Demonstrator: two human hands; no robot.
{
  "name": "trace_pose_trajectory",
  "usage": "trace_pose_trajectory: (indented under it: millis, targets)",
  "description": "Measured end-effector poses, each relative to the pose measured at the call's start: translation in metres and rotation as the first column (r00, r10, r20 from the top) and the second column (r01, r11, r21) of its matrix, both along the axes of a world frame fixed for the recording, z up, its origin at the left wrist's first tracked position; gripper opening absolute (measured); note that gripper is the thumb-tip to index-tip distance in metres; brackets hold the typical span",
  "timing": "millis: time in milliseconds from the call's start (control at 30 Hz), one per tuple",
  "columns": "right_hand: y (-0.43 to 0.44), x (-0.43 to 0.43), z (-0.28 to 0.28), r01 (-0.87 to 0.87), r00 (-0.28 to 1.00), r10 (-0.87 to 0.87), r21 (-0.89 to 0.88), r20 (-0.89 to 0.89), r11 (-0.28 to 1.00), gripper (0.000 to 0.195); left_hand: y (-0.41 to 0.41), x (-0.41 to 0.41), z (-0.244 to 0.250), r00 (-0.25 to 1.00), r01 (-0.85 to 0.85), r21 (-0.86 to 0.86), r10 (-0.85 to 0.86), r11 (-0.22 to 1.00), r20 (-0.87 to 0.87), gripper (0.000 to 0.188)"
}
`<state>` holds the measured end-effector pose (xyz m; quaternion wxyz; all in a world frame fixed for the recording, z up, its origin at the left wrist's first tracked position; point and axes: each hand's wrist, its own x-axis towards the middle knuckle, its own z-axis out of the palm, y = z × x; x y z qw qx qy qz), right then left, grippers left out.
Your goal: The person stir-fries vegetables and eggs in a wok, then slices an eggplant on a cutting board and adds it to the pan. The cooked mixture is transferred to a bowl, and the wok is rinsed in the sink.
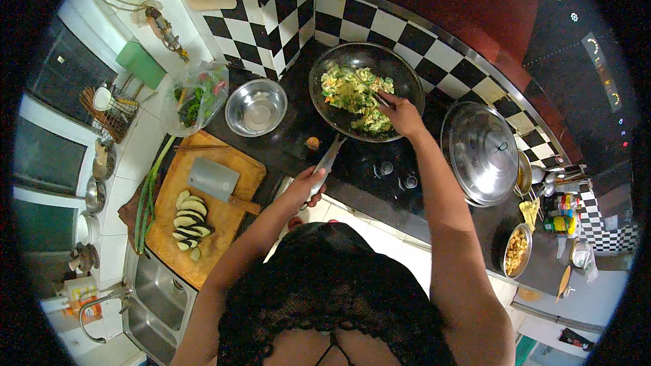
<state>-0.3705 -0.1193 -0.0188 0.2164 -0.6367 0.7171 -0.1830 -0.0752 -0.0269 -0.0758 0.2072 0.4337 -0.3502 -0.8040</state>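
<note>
My left hand (pixel 310 185) is wrapped around the long metal handle (pixel 328 160) of a dark wok (pixel 363 53). Chopped green and yellow food (pixel 356 94), perhaps egg with vegetables, lies in the wok, heaped towards its left and middle. Over the wok's right side, my right hand (pixel 402 114) grips a slim utensil (pixel 382 99); its far end is lost in the food, so I cannot tell its kind. Left of the wok stands a stainless steel bowl (pixel 256 108). A small round brownish thing (pixel 313 143) sits on the black counter near the handle.
At left, a wooden cutting board (pixel 168 218) bears a cleaver (pixel 213 178) and sliced eggplant (pixel 190 221), with green onions (pixel 147 203) alongside. A bag of greens (pixel 196 96) stands behind. The sink (pixel 157 290) is lower left. A domed lid (pixel 480 152) and a food dish (pixel 518 251) are at right.
</note>
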Motion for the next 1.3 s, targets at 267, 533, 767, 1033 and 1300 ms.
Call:
trace_pose_trajectory:
  millis: [267, 533, 767, 1033, 1300]
  targets:
    - [0.051, -0.054, 0.102, -0.163, 0.744, 0.253, 0.199, -0.618, 0.966, 0.050, -0.001, 0.003, -0.008, 1.000, 0.002, -0.021, -0.001, 1.000, 0.031, 0.037]
    - [0.026, -0.075, -0.025, 0.163, 0.904, -0.157, -0.019, -0.397, 0.987, 0.039, -0.002, -0.001, 0.000, 0.996, 0.070, -0.058, -0.066, 0.996, 0.068, 0.044]
    - [0.105, -0.046, 0.120, -0.098, 0.969, 0.116, 0.092, -0.219, 0.991, 0.038, -0.001, 0.004, -0.002, 0.997, 0.069, -0.067, -0.067, 0.995, 0.031, 0.043]
    - [0.090, -0.054, 0.070, -0.016, 0.882, 0.049, 0.074, -0.468, 0.997, 0.037, -0.002, -0.001, 0.002, 0.993, 0.087, -0.069, -0.082, 0.994, 0.079, 0.044]
    - [0.111, -0.038, 0.040, 0.101, 0.899, -0.042, 0.114, -0.437, 0.988, 0.041, -0.002, 0.001, 0.004, 0.999, 0.049, -0.020, -0.049, 0.999, -0.007, 0.036]
